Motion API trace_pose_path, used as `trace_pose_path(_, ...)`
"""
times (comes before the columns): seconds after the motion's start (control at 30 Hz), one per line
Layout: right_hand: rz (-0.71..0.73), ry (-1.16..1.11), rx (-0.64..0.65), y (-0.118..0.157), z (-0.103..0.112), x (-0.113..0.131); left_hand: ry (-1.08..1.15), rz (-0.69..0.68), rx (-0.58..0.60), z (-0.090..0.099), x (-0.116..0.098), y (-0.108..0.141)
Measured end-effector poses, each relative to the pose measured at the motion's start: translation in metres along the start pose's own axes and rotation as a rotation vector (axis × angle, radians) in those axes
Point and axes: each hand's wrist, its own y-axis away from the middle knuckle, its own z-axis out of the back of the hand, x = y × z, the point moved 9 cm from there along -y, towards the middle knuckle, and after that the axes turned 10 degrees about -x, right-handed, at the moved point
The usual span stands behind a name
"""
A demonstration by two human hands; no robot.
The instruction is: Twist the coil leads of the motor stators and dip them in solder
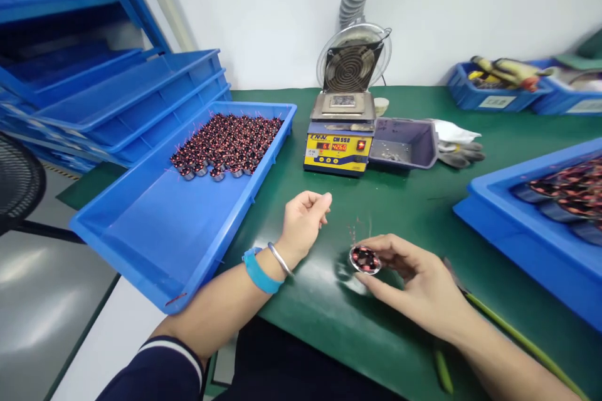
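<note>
My right hand (418,279) grips a small round motor stator (365,259) between thumb and fingers, just over the green table. The stator has a silvery rim and copper-red windings, and thin wire ends stick up from it. To its left, my left hand (303,225) is closed, with the thumb pressed on curled fingers; whether anything small is pinched there is hidden. A blue band and a metal bangle circle that wrist. Under my right forearm lies a hand tool with green handles (512,332), partly covered.
A blue tray (179,225) on the left holds many wound stators (230,141). Behind my hands stands a yellow-fronted solder pot (336,151) with a fan, beside a grey bin (404,144) and gloves (458,147). Another blue tray (512,232) with larger wound parts is at right.
</note>
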Motion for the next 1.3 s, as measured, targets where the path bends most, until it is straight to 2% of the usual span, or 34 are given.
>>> trace_pose_path(0.07,-0.049,0.003,-0.067,-0.015,0.015,0.002,-0.146,-0.081,0.061,-0.005,-0.001,0.005)
trace_pose_path(0.13,-0.091,0.048,-0.158,-0.04,0.035,0.007,-0.374,-0.216,0.174,-0.014,-0.002,0.013)
trace_pose_path(0.23,-0.098,0.162,-0.299,-0.101,0.066,0.028,-0.773,-0.405,0.421,-0.032,0.003,0.029)
trace_pose_path(0.33,-0.095,0.299,-0.44,-0.174,0.087,0.056,-1.022,-0.476,0.605,-0.04,0.01,0.04)
trace_pose_path(0.43,-0.136,0.499,-0.554,-0.236,0.092,0.08,-1.152,-0.512,0.696,-0.042,0.01,0.046)
trace_pose_path(0.57,-0.192,0.739,-0.563,-0.288,0.078,0.095,-1.227,-0.594,0.772,-0.044,0.008,0.052)
trace_pose_path(0.7,-0.21,0.895,-0.539,-0.316,0.066,0.093,-1.216,-0.644,0.792,-0.045,0.009,0.055)
trace_pose_path(0.87,-0.203,0.984,-0.474,-0.334,0.059,0.079,-1.175,-0.658,0.801,-0.046,0.009,0.055)
trace_pose_path(1.03,-0.207,1.03,-0.441,-0.34,0.056,0.069,-1.193,-0.659,0.814,-0.046,0.008,0.055)
trace_pose_path(1.3,-0.154,1.061,-0.383,-0.34,0.049,0.067,-1.229,-0.656,0.815,-0.046,0.005,0.056)
